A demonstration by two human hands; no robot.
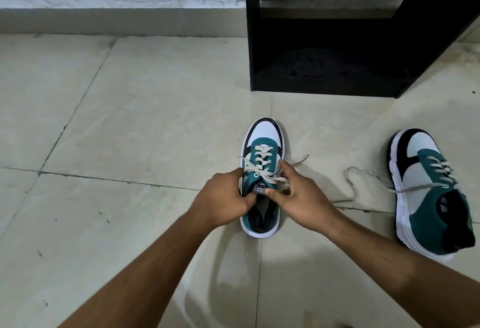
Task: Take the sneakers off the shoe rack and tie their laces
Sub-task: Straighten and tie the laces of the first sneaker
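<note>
From the head camera, the black shoe rack [337, 29] is cut off by the top and right edges of the frame, and its lower shelf is so dark that the shape lying in it cannot be made out. The near sneaker [261, 172] stands on the tiled floor [130, 120] in front of the rack's left corner, toe toward the rack, and its tongue and collar are partly covered by both hands. The left hand [223, 200] comes in from the lower left with the forearm stretched forward, its fingers curled against the left side of the shoe near the top eyelets; whether they pinch a lace there is hidden behind the knuckles. The right hand [298, 198] reaches in from the lower right, its index finger laid along the shoe's right side and its thumb pressed at the tongue label, closed on the cream laces [270, 175] that cross the tongue. One lace end runs out past the right fingers onto the floor; another shows on the left. The second sneaker [431, 192] lies well apart toward the right edge of the floor, tipped onto its side, its loose lace [355, 185] trailing over the tiles toward the near shoe.
</note>
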